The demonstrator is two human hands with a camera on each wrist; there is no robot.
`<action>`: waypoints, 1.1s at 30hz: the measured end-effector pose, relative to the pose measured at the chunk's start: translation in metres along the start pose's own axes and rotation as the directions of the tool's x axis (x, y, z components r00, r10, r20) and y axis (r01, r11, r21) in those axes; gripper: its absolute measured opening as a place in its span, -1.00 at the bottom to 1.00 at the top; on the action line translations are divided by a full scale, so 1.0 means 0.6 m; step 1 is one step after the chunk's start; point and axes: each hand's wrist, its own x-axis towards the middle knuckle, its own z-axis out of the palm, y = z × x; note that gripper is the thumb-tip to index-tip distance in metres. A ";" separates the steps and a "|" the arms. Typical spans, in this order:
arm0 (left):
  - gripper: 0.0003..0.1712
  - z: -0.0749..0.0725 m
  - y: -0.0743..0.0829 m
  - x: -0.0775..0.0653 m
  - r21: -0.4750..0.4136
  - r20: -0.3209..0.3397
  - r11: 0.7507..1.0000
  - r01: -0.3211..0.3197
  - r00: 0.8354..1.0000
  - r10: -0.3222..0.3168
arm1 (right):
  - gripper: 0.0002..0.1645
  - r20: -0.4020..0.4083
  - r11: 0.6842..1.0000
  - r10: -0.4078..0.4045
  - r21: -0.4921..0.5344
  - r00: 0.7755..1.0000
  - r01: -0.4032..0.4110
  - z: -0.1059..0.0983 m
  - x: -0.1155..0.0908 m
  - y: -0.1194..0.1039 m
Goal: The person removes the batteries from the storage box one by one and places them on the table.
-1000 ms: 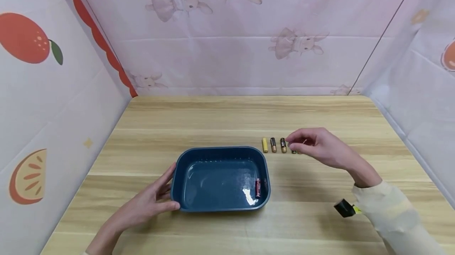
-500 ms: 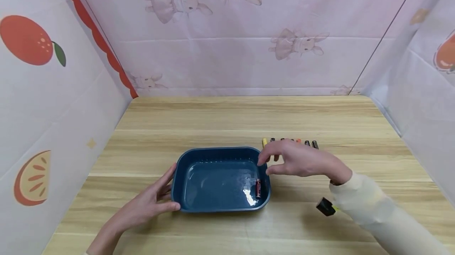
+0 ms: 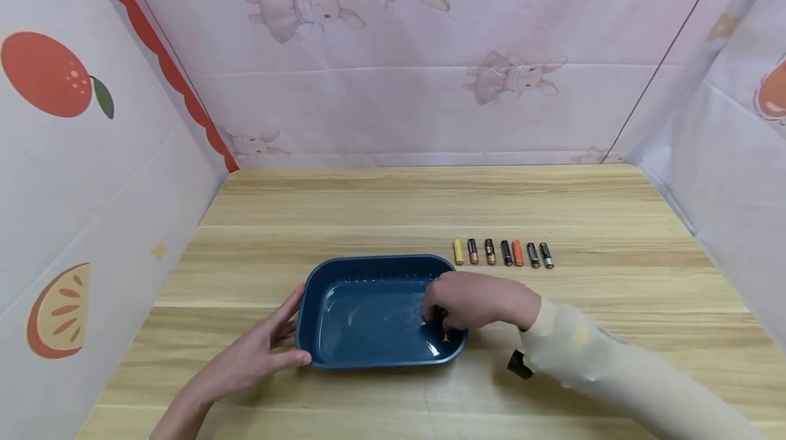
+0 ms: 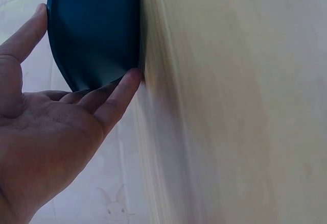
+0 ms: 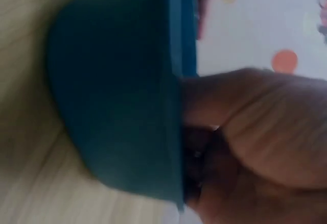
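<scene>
A dark blue rectangular plastic basin [image 3: 381, 320] stands on the wooden table. My left hand [image 3: 258, 344] grips its left end, thumb at the near corner and fingers at the far one; in the left wrist view the thumb meets the rim [image 4: 49, 45]. Inside the basin's right end, my right hand [image 3: 475, 300] reaches down with bent fingers over a red battery [image 3: 445, 335], mostly hidden beneath it. Whether the fingers pinch that battery cannot be told. The right wrist view is blurred, showing the right hand [image 5: 255, 137] over the basin's wall [image 5: 117, 91].
Behind the basin's right side, several batteries lie in a row, from a yellow one [image 3: 458, 252] past an orange one [image 3: 517, 253] to a black one [image 3: 546, 255]. A small black object [image 3: 519, 364] shows by the right sleeve [image 3: 589, 344]. Printed curtains [image 3: 393, 85] surround the table.
My right hand has moved from the battery row leftward and down into the basin, uncovering the row and covering most of the red battery. The left hand and basin stay put.
</scene>
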 end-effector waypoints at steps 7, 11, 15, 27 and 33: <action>0.17 0.004 -0.003 0.000 0.019 -0.015 1.000 0.007 1.000 -0.007 | -0.80 0.022 0.996 0.071 -0.052 0.997 -0.070 0.016 0.024 -0.009; 0.16 0.006 -0.006 0.001 -0.002 -0.008 1.000 -0.007 1.000 0.006 | -0.81 0.036 0.997 0.058 -0.055 0.998 -0.056 0.017 0.022 -0.007; 0.14 0.008 -0.007 0.002 -0.032 0.009 0.999 -0.019 1.000 0.020 | -0.81 0.067 0.995 0.065 -0.083 0.996 -0.059 0.018 0.014 -0.011; 0.16 0.006 -0.009 0.007 -0.031 0.004 0.997 -0.070 0.998 0.070 | -0.92 0.053 0.990 0.020 -0.140 0.998 -0.013 0.026 0.020 -0.006; 0.17 0.006 -0.009 0.006 -0.033 0.003 0.997 -0.069 0.998 0.069 | -0.88 -0.076 0.983 -0.059 -0.178 0.995 0.045 0.041 0.047 0.006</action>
